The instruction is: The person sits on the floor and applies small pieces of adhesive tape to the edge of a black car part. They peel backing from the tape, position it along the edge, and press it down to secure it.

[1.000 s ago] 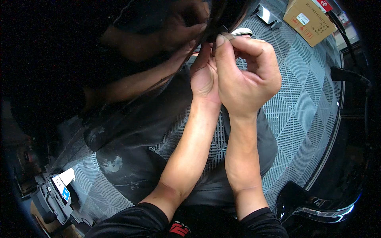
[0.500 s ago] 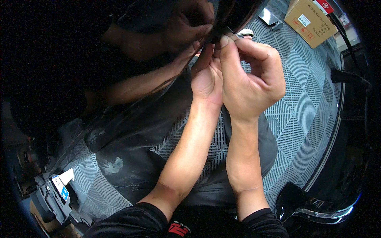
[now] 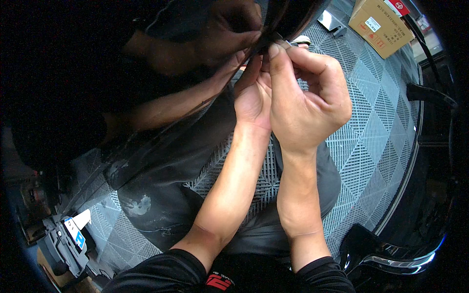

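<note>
A glossy black curved panel [image 3: 181, 58], like car bodywork, fills the upper left and mirrors my arms. At its lower edge my right hand [image 3: 310, 105] is closed, thumb and index finger pinching a thin, flat greyish piece [image 3: 282, 41] against the edge. I cannot make out what kind of piece it is. My left hand [image 3: 251, 100] reaches up beside it, palm turned toward me, with one digit stretched along the panel's edge. Its other fingertips are hidden behind my right hand and the panel, so its grip cannot be seen.
Grey slatted floor tiles [image 3: 371, 122] lie below. A cardboard box [image 3: 383, 29] stands at the upper right, near a shiny metal-like piece [image 3: 332, 22]. Black trim with a chrome strip [image 3: 400, 263] lies lower right. Dark equipment with a blue-white label [image 3: 74, 233] is lower left.
Both hands keep their places at the panel edge. My right hand and forearm have shifted very slightly left, and the thumb tip has moved a little along the edge.
</note>
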`<act>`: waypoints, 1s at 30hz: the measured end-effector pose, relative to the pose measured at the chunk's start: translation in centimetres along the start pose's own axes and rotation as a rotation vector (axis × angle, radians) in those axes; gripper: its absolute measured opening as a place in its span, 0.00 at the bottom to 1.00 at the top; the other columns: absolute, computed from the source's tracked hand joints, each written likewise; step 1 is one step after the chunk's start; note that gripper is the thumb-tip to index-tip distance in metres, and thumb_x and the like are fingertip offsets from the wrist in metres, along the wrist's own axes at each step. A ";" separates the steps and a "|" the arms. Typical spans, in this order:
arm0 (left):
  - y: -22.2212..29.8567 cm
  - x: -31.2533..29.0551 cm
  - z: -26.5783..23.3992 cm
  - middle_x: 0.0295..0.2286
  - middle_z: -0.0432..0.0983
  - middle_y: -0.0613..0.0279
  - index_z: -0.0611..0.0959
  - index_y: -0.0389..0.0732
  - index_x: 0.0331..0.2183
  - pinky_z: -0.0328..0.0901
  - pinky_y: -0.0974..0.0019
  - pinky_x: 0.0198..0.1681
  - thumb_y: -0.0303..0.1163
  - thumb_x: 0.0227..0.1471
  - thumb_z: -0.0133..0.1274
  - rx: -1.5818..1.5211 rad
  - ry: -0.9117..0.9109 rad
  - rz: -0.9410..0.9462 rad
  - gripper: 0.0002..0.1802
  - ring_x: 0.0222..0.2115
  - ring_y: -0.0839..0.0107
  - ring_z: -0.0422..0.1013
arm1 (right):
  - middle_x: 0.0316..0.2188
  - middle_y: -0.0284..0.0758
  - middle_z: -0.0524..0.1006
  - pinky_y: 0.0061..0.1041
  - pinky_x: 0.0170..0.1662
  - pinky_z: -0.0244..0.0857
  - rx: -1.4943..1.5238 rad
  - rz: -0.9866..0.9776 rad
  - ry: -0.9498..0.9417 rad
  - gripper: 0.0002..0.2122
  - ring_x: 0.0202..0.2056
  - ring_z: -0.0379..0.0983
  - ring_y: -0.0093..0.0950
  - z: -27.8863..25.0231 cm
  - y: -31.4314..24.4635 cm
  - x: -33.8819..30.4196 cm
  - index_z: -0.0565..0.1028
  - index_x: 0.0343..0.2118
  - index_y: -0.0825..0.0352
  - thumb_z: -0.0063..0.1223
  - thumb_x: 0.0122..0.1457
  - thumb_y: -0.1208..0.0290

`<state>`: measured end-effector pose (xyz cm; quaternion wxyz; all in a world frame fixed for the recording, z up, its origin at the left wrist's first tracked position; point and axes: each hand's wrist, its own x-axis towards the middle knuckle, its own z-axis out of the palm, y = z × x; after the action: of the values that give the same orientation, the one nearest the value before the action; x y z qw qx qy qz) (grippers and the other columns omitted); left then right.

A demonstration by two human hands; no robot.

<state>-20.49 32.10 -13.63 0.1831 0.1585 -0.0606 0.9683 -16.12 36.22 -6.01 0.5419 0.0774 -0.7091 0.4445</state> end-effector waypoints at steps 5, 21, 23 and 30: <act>0.1 0.0 0.1 0.49 0.79 0.44 0.79 0.32 0.51 0.66 0.54 0.62 0.33 0.64 0.53 -0.011 0.005 0.002 0.18 0.53 0.55 0.74 | 0.28 0.35 0.83 0.14 0.34 0.74 -0.032 0.005 0.009 0.06 0.29 0.80 0.18 0.2 -0.3 0.0 0.81 0.32 0.73 0.69 0.54 0.84; 0.3 0.3 0.2 0.49 0.78 0.41 0.79 0.31 0.52 0.67 0.54 0.61 0.33 0.64 0.52 0.020 -0.098 -0.001 0.19 0.53 0.54 0.74 | 0.29 0.35 0.84 0.15 0.36 0.75 -0.043 0.195 0.038 0.05 0.31 0.81 0.18 0.3 -2.2 -0.2 0.82 0.34 0.73 0.67 0.55 0.83; 0.3 0.3 0.2 0.50 0.78 0.41 0.78 0.31 0.52 0.67 0.54 0.61 0.33 0.64 0.52 0.025 -0.115 -0.007 0.19 0.53 0.53 0.74 | 0.29 0.34 0.84 0.15 0.35 0.75 -0.045 0.184 0.041 0.04 0.30 0.81 0.18 0.2 -2.0 -0.2 0.82 0.34 0.73 0.67 0.56 0.84; 0.2 0.3 0.3 0.50 0.78 0.39 0.78 0.30 0.52 0.67 0.53 0.61 0.34 0.65 0.52 0.034 -0.145 0.000 0.20 0.53 0.53 0.74 | 0.27 0.32 0.82 0.14 0.34 0.74 -0.087 0.096 -0.004 0.04 0.29 0.80 0.16 -0.1 -1.6 0.3 0.81 0.32 0.72 0.67 0.55 0.83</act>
<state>-20.74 31.96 -13.22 0.1755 0.2311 -0.0572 0.9553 -15.22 35.44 -4.91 0.5214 0.0208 -0.7317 0.4386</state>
